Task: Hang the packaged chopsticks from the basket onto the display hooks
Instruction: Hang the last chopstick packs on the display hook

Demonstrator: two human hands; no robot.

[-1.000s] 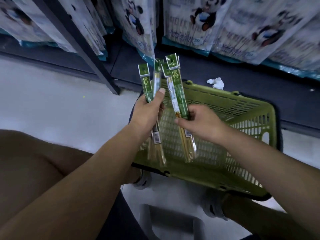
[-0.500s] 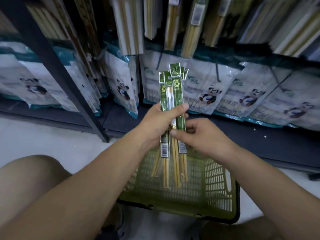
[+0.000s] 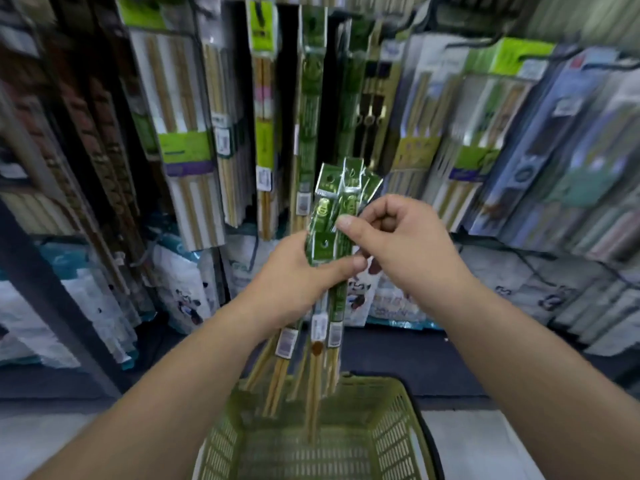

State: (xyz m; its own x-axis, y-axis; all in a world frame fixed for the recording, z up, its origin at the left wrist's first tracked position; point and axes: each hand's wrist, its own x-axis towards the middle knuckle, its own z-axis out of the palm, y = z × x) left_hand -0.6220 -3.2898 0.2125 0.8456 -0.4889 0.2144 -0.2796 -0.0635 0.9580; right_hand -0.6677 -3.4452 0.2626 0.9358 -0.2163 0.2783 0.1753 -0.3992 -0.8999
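Head view: my left hand (image 3: pixel 294 271) clenched round green chopstick packs (image 3: pixel 332 237) — held upright above green basket (image 3: pixel 391 427), before hanging display packs (image 3: pixel 311 98). My right hand (image 3: pixel 398 244) pinches front pack's top. Basket contents unclear — blurred.

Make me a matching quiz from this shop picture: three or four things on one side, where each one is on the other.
Things:
1. basket
2. green packs
3. left hand
4. right hand

Places:
A. pinching the packs' tops
B. on the floor, bottom of view
C. gripping the packs' middles
D. held in both hands

Pairs: 1-B, 2-D, 3-C, 4-A
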